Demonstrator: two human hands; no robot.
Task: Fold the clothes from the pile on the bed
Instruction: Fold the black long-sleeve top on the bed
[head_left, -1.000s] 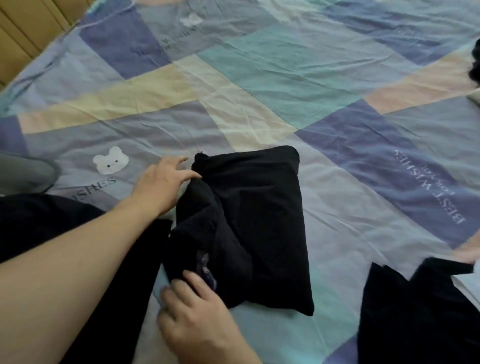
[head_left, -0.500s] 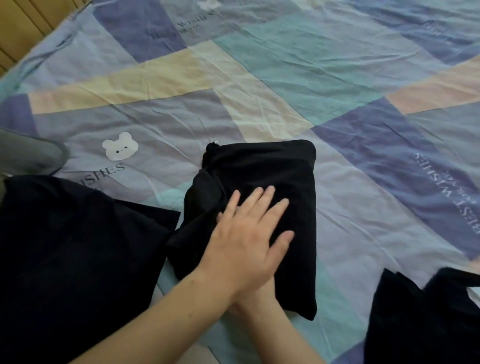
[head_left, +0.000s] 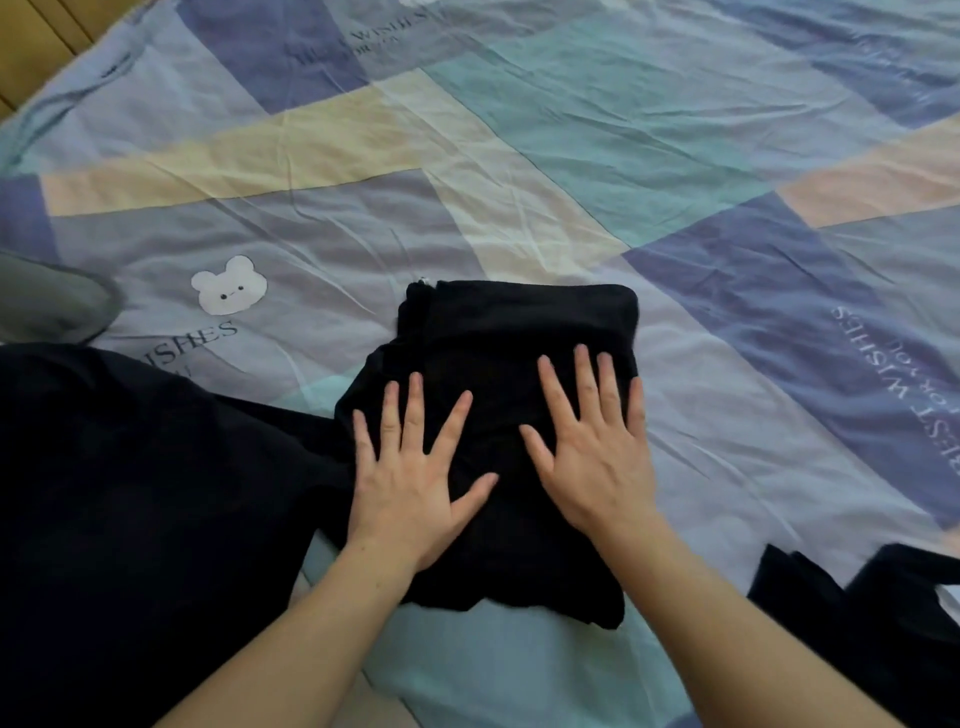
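Note:
A folded black garment lies in a rough rectangle on the patchwork bedsheet, near the middle of the view. My left hand lies flat on its left half, palm down and fingers spread. Flat on the right half rests my right hand, its fingers also apart. Neither hand grips the cloth. The garment's left edge is bunched and uneven.
A large dark garment covers the bed at the lower left, touching the folded one. More dark clothing lies at the lower right corner. A grey object sits at the left edge. Wooden boards show at the top left.
A second ago my hands pinched the garment's bunched left edge. Then they stacked on its middle; now they lie apart, side by side, flat on the cloth.

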